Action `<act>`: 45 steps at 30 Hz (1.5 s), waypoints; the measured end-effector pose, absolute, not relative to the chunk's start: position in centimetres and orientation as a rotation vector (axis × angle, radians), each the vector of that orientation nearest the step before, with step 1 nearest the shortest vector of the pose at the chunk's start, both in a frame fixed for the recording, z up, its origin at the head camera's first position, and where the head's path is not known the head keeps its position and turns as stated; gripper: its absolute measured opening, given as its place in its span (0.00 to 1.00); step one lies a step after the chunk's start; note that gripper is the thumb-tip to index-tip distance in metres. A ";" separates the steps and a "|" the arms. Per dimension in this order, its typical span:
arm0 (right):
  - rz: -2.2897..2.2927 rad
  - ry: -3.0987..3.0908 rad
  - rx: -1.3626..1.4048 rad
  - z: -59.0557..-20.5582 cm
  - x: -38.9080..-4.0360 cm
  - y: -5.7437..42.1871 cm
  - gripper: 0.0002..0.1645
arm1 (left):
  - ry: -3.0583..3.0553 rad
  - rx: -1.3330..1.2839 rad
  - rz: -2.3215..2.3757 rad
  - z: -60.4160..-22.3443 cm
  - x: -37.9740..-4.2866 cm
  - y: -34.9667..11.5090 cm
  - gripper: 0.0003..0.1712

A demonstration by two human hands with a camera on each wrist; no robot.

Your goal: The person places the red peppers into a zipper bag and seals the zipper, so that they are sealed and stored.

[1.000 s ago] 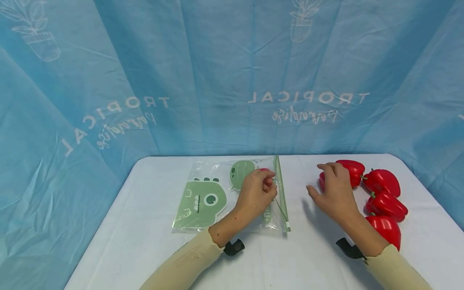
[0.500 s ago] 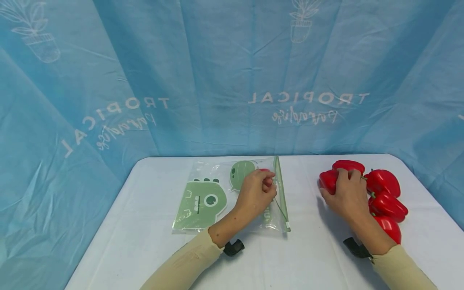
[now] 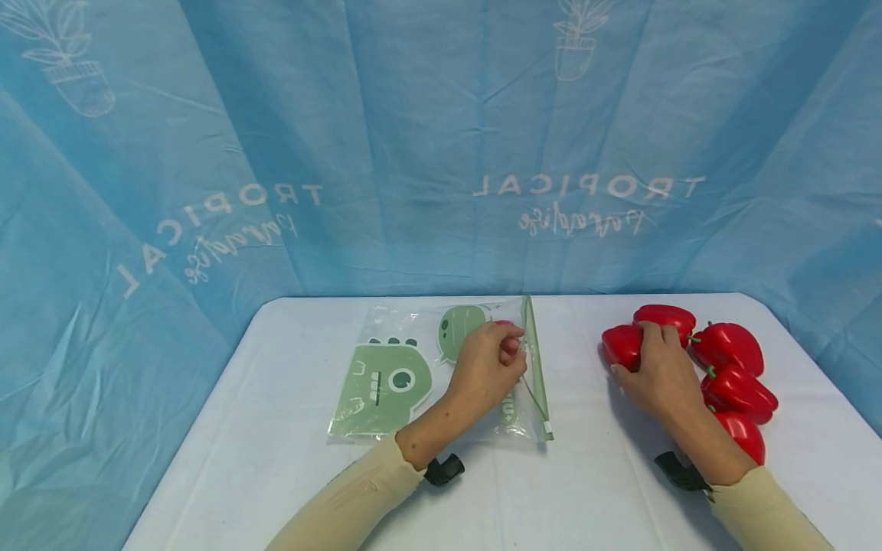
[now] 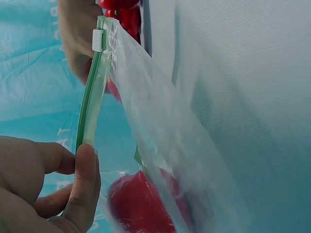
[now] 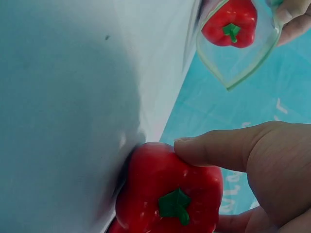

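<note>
My left hand (image 3: 485, 363) pinches the green zip edge of a clear slider bag (image 3: 379, 398) printed with green cartoon monsters, and holds its mouth apart. Inside the bag a red bell pepper (image 4: 138, 204) lies near the opening, mostly hidden by the hand in the head view. The white slider (image 4: 97, 40) sits at one end of the zip. To the right, my right hand (image 3: 664, 379) grips another red bell pepper (image 5: 170, 179), thumb on one side and fingers on the other. Its green stem (image 5: 175, 204) faces the wrist camera.
Several more red bell peppers (image 3: 730, 348) lie in a curved row at the right of the white-covered table (image 3: 276, 398). One pepper (image 3: 664, 314) sits just behind the gripped one. A blue printed curtain (image 3: 413, 153) hangs behind the table.
My right hand has moved right from beside the peppers and taken hold of the leftmost one, which has shifted slightly left. My left hand stays on the bag's edge.
</note>
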State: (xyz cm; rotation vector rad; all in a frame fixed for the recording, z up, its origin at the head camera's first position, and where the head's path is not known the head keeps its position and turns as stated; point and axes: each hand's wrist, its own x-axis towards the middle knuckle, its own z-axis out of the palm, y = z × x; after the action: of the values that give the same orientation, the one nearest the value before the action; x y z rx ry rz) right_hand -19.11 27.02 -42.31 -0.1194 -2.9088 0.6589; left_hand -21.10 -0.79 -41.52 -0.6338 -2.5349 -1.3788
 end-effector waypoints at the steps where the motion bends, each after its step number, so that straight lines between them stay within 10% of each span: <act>1: 0.665 -2.905 -0.111 -42.3 -19.1 27.0 0.69 | -2.536 -0.634 -1.377 -41.5 -21.1 -0.8 0.14; 45: 0.994 -2.782 0.275 -40.4 -17.7 23.2 0.63 | -2.557 -0.615 -1.403 -41.6 -20.9 -0.7 0.16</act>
State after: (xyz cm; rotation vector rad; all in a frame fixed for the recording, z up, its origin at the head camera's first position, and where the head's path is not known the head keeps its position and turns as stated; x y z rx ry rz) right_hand -17.73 23.16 -40.41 0.2748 -2.7820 0.9941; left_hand -20.87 -0.74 -41.64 -0.6154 -2.5567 -1.4029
